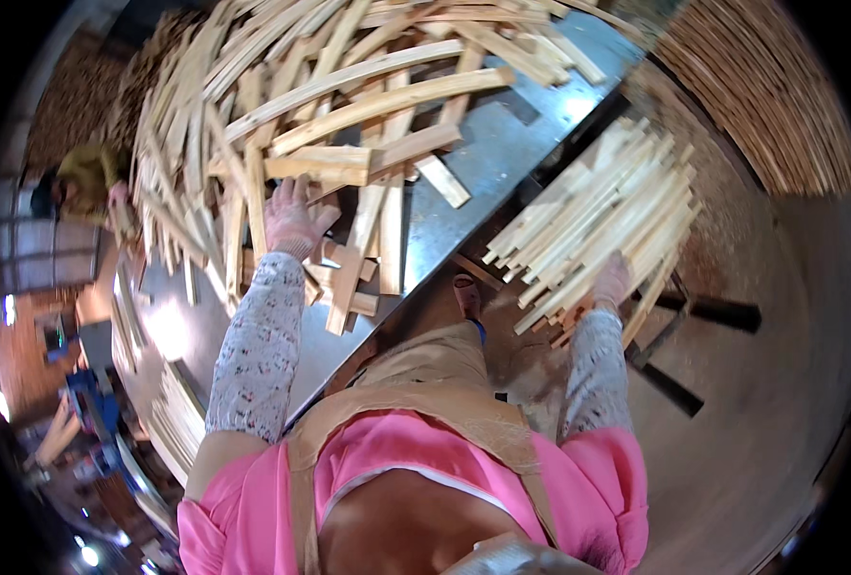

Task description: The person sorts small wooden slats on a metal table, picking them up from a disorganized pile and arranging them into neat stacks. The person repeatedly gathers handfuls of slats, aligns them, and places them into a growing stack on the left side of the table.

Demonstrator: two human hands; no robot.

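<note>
Wooden strips (337, 165) lie beneath spread left fingers (297, 197); right fingers' (617, 266) grip is unclear.

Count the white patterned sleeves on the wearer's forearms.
2: the left sleeve leads to the left hand, at the jumbled wood pieces; the right sleeve leads to the right hand, at the stacked strips. Neither is hidden.

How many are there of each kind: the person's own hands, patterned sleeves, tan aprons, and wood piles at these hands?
Hands: 2 (left hand, right hand)
Patterned sleeves: 2
Tan apron: 1
Wood piles: 2 (loose pile on the table, neat stack beside it)
Total: 7
</note>
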